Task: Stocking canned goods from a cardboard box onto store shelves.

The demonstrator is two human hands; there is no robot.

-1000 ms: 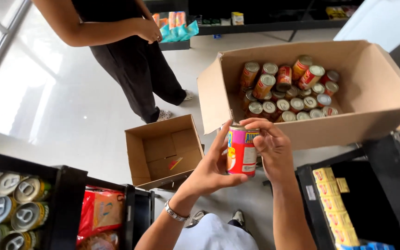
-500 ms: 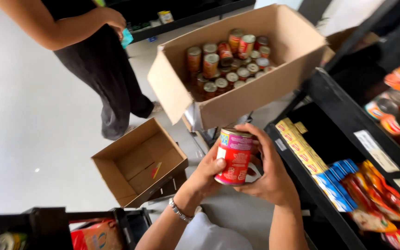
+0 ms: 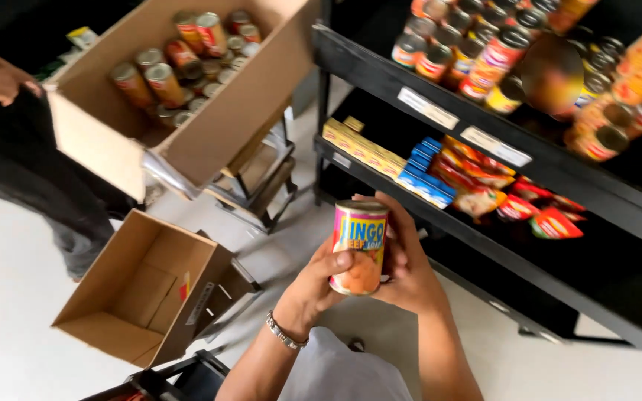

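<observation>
**Both hands hold one can as the view swings toward the stocked shelves**

A person's two hands hold a single upright can [image 3: 360,246] in front of their body, low and near the middle of the view. The can has a yellow and pink label and a metal top. The left hand [image 3: 319,286] wraps it from below and from the left, thumb pressed across the front of the label, with a metal bracelet [image 3: 284,332] on the wrist. The right hand [image 3: 410,266] cups the can's far side, fingers curled around the back. Both hands are closed on the can.

Compared with half a second earlier, the grip looks the same, but the view has turned to the right. The black shelving [image 3: 440,96] now fills the right half: tins [image 3: 477,52] crowd the upper shelf, and yellow boxes [image 3: 362,145], blue packs [image 3: 425,174] and red pouches [image 3: 529,204] lie on the one below. The open carton of cans [image 3: 209,104] has shifted to the upper left, resting on a folding stand [image 3: 261,186]. The empty cardboard box [image 3: 143,289] sits on the pale floor [image 3: 9,312] at lower left. Another person in dark clothes [image 3: 9,163] now shows only at the left edge.
</observation>
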